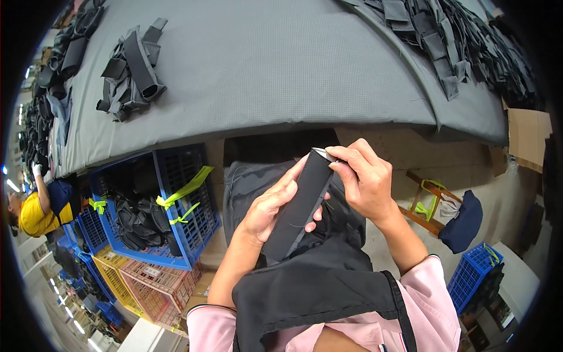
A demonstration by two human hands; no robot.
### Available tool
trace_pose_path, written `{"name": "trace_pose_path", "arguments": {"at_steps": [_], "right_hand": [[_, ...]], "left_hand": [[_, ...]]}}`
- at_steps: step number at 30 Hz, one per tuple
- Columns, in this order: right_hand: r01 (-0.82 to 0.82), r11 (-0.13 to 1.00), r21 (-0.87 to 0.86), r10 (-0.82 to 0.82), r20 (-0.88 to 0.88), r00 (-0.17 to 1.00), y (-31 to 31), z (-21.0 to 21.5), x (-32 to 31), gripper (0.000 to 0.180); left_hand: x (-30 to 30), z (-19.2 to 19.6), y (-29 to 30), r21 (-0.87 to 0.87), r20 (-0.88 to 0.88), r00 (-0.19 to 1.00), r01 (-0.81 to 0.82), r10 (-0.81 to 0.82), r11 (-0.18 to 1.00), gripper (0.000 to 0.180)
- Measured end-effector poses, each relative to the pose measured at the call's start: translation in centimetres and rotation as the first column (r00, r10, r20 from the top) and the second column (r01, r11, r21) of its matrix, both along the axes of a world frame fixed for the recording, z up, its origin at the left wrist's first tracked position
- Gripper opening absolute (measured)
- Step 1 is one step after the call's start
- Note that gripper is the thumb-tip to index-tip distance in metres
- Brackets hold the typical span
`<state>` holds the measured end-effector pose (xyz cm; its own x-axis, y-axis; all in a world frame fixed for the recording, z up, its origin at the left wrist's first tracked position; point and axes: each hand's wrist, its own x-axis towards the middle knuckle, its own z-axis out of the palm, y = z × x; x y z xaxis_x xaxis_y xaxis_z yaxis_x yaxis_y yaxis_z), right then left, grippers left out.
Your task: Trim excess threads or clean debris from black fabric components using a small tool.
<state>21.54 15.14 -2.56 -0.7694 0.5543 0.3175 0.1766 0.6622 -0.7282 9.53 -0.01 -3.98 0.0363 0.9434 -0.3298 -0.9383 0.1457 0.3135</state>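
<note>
A long black fabric piece (298, 205), flat and folded like a sleeve, slants across my lap. My left hand (267, 212) is closed around its middle, thumb on the front and fingertips showing past the far edge. At the upper end, the thumb and forefinger of my right hand (368, 180) pinch the corner. Something pale, grey-white, shows at that end beside my fingertips; whether it is lining or a small tool I cannot tell. A loose thread hangs on the strip's lower part. Dark cloth (252, 185) lies over my lap beneath it.
A grey-covered table (264, 70) spans the front, with a small heap of black pieces (134, 70) at left and a large pile (451, 41) at right. A blue crate (202, 234) with dark items stands left. A wooden stool (422, 220) is right. A person in yellow (35, 214) is far left.
</note>
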Motion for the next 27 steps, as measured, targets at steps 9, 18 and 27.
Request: {"name": "trace_pose_path", "arguments": {"at_steps": [9,18,27], "right_hand": [[0.038,0.987,-0.153,-0.043,-0.031,0.999,-0.1,0.5,0.4,0.020],[0.020,0.507,-0.862,-0.040,-0.001,0.999,0.8,-0.1,1.2,0.022],[-0.080,0.293,-0.953,0.077,-0.060,0.995,1.6,-0.7,1.1,0.017]], "left_hand": [[0.0,0.0,0.3,0.015,0.033,0.999,0.009,-0.009,1.000,0.069],[-0.5,0.5,0.0,-0.082,-0.183,0.982,0.021,-0.036,0.996,0.069],[-0.4,0.7,-0.1,-0.093,-0.180,0.980,0.070,-0.086,0.993,0.069]]}}
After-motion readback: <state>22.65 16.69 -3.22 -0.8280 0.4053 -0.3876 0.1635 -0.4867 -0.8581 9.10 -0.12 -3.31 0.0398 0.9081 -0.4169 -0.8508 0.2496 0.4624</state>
